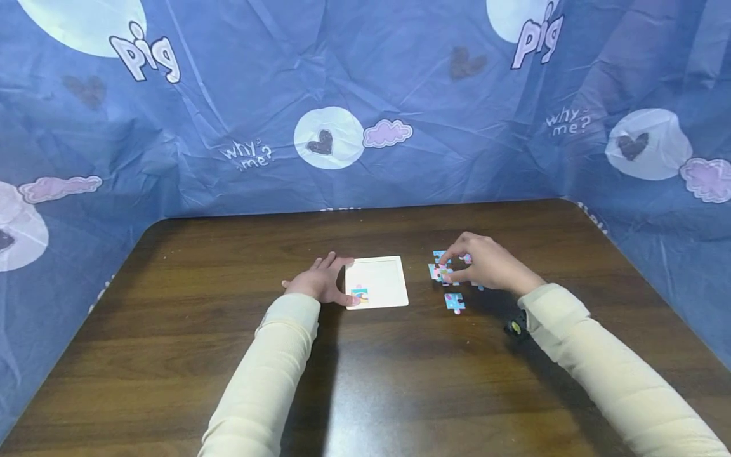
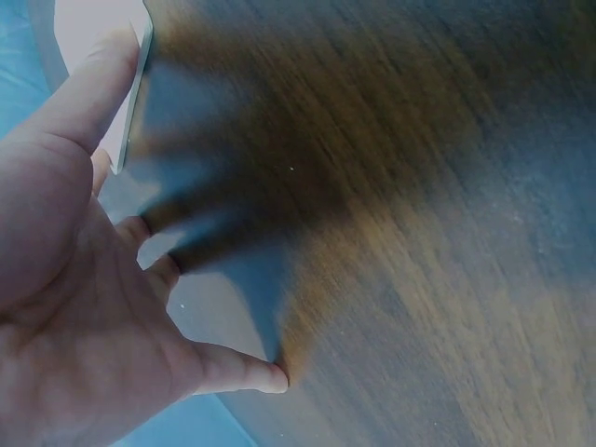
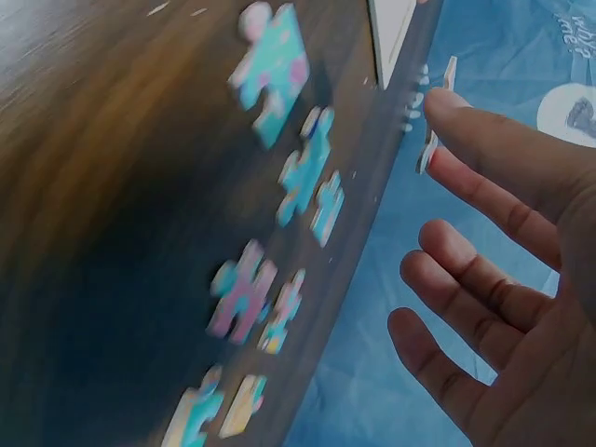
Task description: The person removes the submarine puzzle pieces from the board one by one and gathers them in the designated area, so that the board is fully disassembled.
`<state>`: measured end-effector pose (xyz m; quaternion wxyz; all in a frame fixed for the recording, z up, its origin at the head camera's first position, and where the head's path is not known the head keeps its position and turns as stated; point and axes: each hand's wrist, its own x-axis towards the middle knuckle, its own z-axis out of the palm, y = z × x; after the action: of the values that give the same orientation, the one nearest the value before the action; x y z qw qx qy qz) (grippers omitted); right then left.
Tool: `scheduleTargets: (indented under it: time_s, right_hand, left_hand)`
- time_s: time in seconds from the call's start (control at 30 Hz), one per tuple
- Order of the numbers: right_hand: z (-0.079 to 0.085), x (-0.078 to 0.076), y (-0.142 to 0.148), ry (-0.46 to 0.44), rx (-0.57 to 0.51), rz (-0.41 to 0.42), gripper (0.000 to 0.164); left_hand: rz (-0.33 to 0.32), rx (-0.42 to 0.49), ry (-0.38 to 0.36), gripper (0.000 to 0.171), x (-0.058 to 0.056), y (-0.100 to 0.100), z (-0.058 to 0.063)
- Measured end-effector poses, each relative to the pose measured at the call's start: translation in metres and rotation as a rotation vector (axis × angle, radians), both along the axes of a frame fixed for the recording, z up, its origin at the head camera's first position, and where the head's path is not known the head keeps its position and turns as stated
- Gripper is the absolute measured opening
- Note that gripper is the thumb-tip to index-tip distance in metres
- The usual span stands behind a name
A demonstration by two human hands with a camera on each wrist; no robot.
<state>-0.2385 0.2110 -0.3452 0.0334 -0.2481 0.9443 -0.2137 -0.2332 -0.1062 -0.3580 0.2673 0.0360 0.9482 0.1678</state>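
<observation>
A shallow white puzzle tray (image 1: 384, 279) lies at mid-table, with one colourful jigsaw piece (image 1: 360, 296) in its near left corner. My left hand (image 1: 320, 280) spreads along the tray's left side. Its thumb rests on the near corner and its index finger touches the far one; the other fingers reach out over the table. To the right, my right hand (image 1: 485, 261) pinches a jigsaw piece (image 3: 429, 154) between thumb and index finger, seen edge-on and lifted in the right wrist view. Below that hand are several loose blue and pink pieces, one nearer piece (image 1: 454, 303) among them.
The brown wooden table (image 1: 394, 381) carries the tray and the pieces. A blue printed cloth (image 1: 228, 82) hangs behind and at both sides of it. At the right wrist sits a small black device (image 1: 516, 327), close above the tabletop.
</observation>
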Motion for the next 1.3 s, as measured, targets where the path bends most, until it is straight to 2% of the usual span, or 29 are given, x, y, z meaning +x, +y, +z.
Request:
scheduleTargets:
  time_s: [0.1,0.3,0.33,0.43,0.53,0.57,0.67,0.83,1.1,1.3]
  right_hand:
    - [-0.003,0.004,0.011,-0.006,-0.001,-0.004,0.020]
    - [-0.009,0.013,0.030,0.010,0.001,0.011,0.020]
    - [-0.010,0.015,0.033,0.010,0.005,0.006,0.021]
    - [-0.012,0.019,0.040,0.007,0.018,-0.014,0.024]
    - [-0.015,0.023,0.046,0.001,0.023,-0.033,0.026]
    - [-0.016,0.024,0.048,0.000,0.023,-0.036,0.025]
    - [-0.018,0.027,0.053,0.007,0.024,-0.040,0.026]
    - [-0.020,0.032,0.058,0.007,0.016,-0.038,0.027]
    - [-0.025,0.038,0.064,0.006,0.025,-0.037,0.027]
    - [-0.028,0.039,0.067,0.015,0.028,-0.030,0.024]
  left_hand:
    - [-0.007,0.008,-0.004,0.088,0.004,0.000,0.006]
    - [-0.004,0.009,0.003,0.086,0.005,-0.002,0.004]
    - [-0.004,0.005,0.005,0.087,0.002,-0.003,0.000]
    - [-0.005,0.000,-0.001,0.088,0.001,-0.003,-0.002]
    - [-0.005,0.006,-0.004,0.091,-0.006,-0.006,-0.011]
    - [-0.004,0.009,-0.008,0.091,-0.005,-0.005,-0.008]
    - [-0.006,0.012,-0.007,0.092,-0.007,-0.007,-0.010]
    - [-0.010,0.007,-0.012,0.090,-0.001,-0.005,-0.001]
    - [-0.015,0.018,-0.002,0.088,0.002,-0.002,0.003]
    - [-0.015,0.006,0.007,0.089,-0.002,-0.002,-0.002]
